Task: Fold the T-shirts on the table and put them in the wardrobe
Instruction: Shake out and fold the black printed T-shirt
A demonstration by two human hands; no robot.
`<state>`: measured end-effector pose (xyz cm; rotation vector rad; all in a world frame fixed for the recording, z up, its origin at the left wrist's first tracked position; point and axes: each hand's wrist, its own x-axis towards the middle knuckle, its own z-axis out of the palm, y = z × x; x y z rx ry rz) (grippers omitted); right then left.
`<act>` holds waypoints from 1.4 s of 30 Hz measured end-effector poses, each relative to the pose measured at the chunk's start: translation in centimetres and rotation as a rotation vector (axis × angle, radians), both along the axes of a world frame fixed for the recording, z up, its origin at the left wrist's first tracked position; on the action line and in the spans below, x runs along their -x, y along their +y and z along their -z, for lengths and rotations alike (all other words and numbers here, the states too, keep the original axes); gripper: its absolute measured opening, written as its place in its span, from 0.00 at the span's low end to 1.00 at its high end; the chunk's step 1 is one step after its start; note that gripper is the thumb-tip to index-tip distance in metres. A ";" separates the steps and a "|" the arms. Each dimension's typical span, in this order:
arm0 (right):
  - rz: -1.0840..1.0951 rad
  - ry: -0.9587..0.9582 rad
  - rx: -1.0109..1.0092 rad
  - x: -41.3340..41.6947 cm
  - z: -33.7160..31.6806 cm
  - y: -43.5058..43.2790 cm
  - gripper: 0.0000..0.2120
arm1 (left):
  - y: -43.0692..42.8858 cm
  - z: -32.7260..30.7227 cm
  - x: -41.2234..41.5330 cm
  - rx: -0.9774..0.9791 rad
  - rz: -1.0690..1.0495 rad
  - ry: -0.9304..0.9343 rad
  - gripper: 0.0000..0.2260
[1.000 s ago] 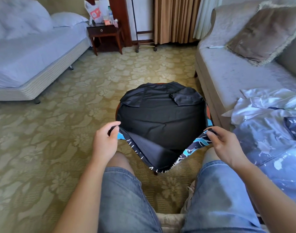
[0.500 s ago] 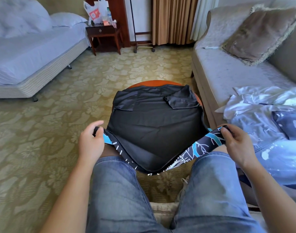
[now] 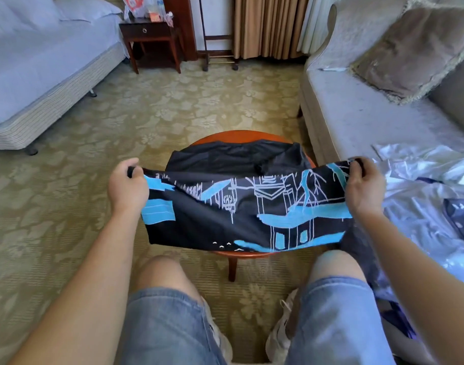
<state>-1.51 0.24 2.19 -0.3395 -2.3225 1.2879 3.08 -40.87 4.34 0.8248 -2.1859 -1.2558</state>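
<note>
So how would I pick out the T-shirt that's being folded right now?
Beside the grey upholstered sofa stands a small round red-brown wooden table. Draped over it, its near edge held up by the left hand and right hand, is a black T-shirt. Only it bears a bright blue and white line drawing; the crumpled garments on the sofa are mostly pale.

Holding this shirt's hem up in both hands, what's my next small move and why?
Probably fold the T-shirt forward, laying the lifted end on the far half: left hand and right hand hold it taut, far half lying on the table.
</note>
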 end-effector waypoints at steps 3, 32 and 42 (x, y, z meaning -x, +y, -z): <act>0.013 0.050 -0.050 4.2 -0.6 -1.0 0.13 | -0.8 -0.2 4.1 0.004 -0.029 -0.026 0.15; -0.309 -0.618 -0.777 8.1 12.9 -6.2 0.34 | 3.8 15.5 12.8 0.590 0.379 -0.612 0.31; -0.313 -0.669 -0.797 5.4 13.5 -4.7 0.34 | 4.9 15.3 8.6 0.647 0.395 -0.684 0.31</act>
